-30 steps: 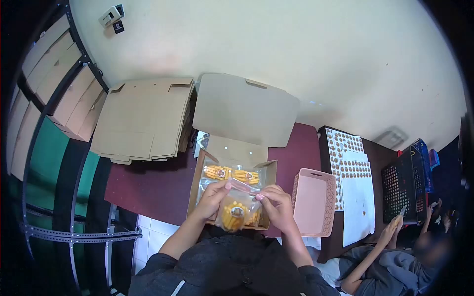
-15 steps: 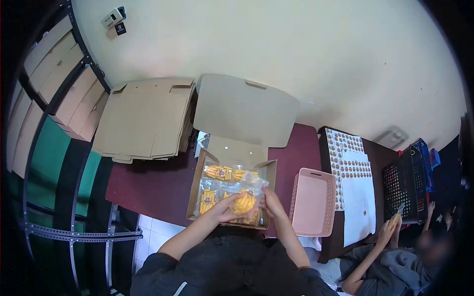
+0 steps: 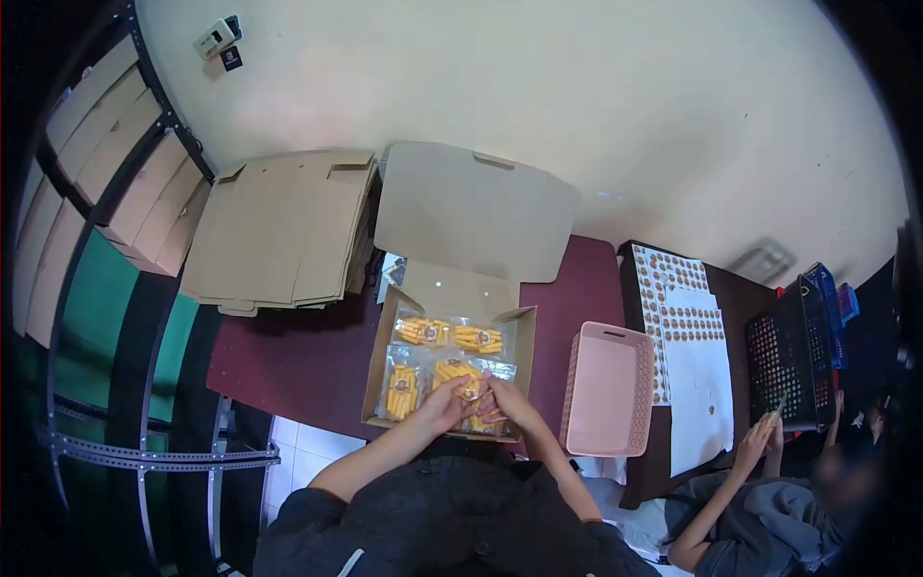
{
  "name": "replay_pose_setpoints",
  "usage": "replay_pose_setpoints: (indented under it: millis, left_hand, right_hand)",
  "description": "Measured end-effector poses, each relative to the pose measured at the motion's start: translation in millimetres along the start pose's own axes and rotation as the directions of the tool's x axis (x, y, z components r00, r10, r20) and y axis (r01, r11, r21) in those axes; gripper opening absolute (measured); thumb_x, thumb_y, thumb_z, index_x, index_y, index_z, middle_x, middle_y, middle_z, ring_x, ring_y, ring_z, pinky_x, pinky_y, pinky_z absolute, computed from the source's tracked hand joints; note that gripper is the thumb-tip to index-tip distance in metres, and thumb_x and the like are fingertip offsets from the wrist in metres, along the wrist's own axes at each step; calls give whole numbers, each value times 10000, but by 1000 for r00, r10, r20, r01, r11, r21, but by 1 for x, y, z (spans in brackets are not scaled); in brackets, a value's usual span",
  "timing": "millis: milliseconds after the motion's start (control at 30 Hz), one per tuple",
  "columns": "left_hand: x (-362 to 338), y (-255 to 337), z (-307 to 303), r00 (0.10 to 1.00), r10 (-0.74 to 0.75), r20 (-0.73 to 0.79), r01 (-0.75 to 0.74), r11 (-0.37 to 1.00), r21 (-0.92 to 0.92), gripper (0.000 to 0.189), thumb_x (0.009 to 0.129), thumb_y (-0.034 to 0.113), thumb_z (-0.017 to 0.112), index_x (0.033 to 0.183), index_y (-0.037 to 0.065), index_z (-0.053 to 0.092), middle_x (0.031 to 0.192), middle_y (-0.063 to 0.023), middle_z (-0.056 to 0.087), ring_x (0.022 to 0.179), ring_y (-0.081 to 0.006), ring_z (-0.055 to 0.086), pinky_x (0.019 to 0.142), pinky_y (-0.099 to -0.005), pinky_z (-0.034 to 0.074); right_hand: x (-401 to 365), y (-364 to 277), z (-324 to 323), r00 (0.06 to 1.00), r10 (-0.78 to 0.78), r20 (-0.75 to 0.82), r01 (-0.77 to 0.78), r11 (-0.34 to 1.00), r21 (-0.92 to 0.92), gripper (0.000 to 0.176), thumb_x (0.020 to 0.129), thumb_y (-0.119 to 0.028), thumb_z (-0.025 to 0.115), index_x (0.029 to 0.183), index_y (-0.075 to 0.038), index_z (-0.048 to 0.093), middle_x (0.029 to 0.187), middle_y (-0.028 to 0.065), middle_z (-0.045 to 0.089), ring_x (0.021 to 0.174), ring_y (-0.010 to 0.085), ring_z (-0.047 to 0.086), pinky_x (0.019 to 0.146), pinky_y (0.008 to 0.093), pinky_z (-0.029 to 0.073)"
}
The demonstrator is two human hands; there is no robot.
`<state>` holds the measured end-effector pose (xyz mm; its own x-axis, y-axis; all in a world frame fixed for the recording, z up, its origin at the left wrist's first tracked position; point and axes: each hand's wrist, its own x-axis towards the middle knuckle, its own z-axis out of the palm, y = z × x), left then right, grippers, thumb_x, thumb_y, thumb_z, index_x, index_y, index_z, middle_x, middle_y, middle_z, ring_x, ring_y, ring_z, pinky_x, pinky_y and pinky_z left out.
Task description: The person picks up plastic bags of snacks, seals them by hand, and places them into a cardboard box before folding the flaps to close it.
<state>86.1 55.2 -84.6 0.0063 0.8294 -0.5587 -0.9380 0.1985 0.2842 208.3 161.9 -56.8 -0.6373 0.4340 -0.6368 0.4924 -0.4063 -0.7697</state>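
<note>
An open cardboard box (image 3: 528, 354) with its lid raised stands on the dark red table. Clear bags of yellow sticks lie inside, among them one at the back left (image 3: 423, 332), one at the back right (image 3: 478, 338) and one at the front left (image 3: 402, 392). Over the middle of the box, my left hand (image 3: 444, 404) and my right hand (image 3: 506, 400) are closed on the lower edge of another bag of yellow sticks (image 3: 454, 369). More yellow sticks show partly beneath my right hand.
Flattened cardboard boxes (image 3: 274, 231) are stacked at the left. Right of the box stands a pink basket (image 3: 607, 389). Sticker sheets (image 3: 694, 327) lie on a dark table near a black crate (image 3: 790, 356). A co-worker (image 3: 769, 510) sits at the right.
Both my hands have moved down with the bag, which now lies flatter over the box. The back right bag is uncovered. The co-worker's hands have shifted slightly.
</note>
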Motion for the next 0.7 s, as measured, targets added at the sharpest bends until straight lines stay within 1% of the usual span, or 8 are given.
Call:
replay_pose_setpoints:
  millis: [67,300,367,433,500,567,633,700]
  left_hand:
    - [8,-10,-15,1000,-3,16,-1,974,224,297,909,304,446,1142,128,499,1064,-40,587,998,-168,544,852,-355,417]
    - [-9,-7,18,984,-103,144,55,952,302,498,887,537,382,1239,191,446,1171,27,538,1054,-123,476,838,-323,358]
    - [-11,-4,21,986,-75,148,32,962,270,586,861,607,333,1273,195,396,1207,-7,514,1077,-156,469,855,-337,346]
    - [-13,-1,23,988,-47,148,11,972,236,675,835,677,284,1308,200,346,1243,-42,489,1099,-189,461,873,-351,335]
    - [-15,2,20,996,-34,78,38,999,-39,819,768,761,253,1352,187,273,1312,-146,412,1173,-275,425,927,-446,328]
    - [-8,-1,9,992,17,122,-5,995,-97,849,741,784,263,1351,193,246,1312,-212,378,1168,-348,408,956,-482,305]
    - [-8,0,7,986,38,161,8,960,-279,835,748,776,248,1327,176,283,1313,-224,365,1200,-376,365,1003,-514,256]
    - [-9,1,9,994,37,106,-2,951,-309,810,767,756,222,1315,165,296,1333,-230,330,1239,-396,307,1030,-536,213]
  right_hand:
    - [-1,-1,-2,999,-23,-22,24,999,35,467,895,-466,433,869,-7,513,707,100,573,613,187,626,509,298,543]
    - [-10,-3,-16,971,-227,-78,240,931,276,176,890,-184,498,866,-11,506,719,33,529,616,115,577,559,269,535]
    - [-10,0,-29,869,-463,-176,418,876,-240,147,887,-152,496,860,-8,506,740,20,532,631,95,563,576,236,496]
    - [-30,-25,-34,892,-418,-174,357,886,-295,131,879,-127,488,910,-2,515,803,18,549,685,88,554,631,216,463]
    - [-34,-30,-42,916,-391,-92,389,809,440,106,848,-42,490,938,-4,532,895,51,567,736,112,567,654,232,470]
    - [-37,-33,-43,905,-423,-45,340,658,672,132,840,-36,488,964,-23,532,920,42,571,794,118,570,739,242,459]
    - [-22,-27,-41,888,-438,-140,459,867,193,177,855,-14,440,1012,-19,521,966,65,582,827,144,587,769,270,475]
    - [-22,-29,-42,883,-457,-105,459,888,-3,175,866,-33,445,1022,-18,523,970,70,587,833,145,587,770,271,473]
